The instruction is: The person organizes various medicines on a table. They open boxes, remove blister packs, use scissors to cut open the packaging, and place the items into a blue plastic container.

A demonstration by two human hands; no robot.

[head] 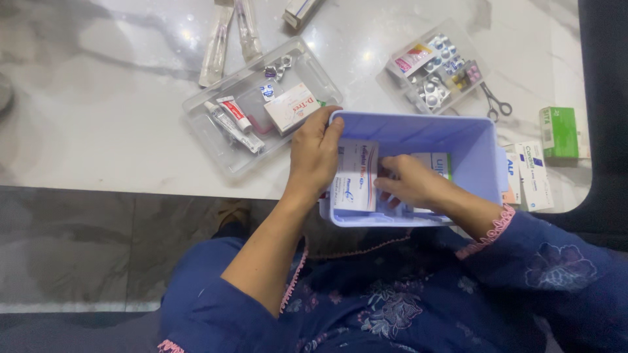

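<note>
A pale blue plastic bin [477,140] stands at the near edge of the white marble table. My left hand [314,153] grips the bin's left rim, fingers curled over the wall. My right hand [409,183] reaches inside the bin, its fingers pressed on a white medicine box with red and blue print [356,173] that stands against the left inner side. A second white box with green print [438,162] lies behind my right hand inside the bin.
A clear tray [222,153] left of the bin holds tubes and a white-and-red box [291,108]. Another clear tray [435,72] with blister packs sits behind the bin. Scissors [496,102], a green box [558,132] and white boxes [531,175] lie to the right.
</note>
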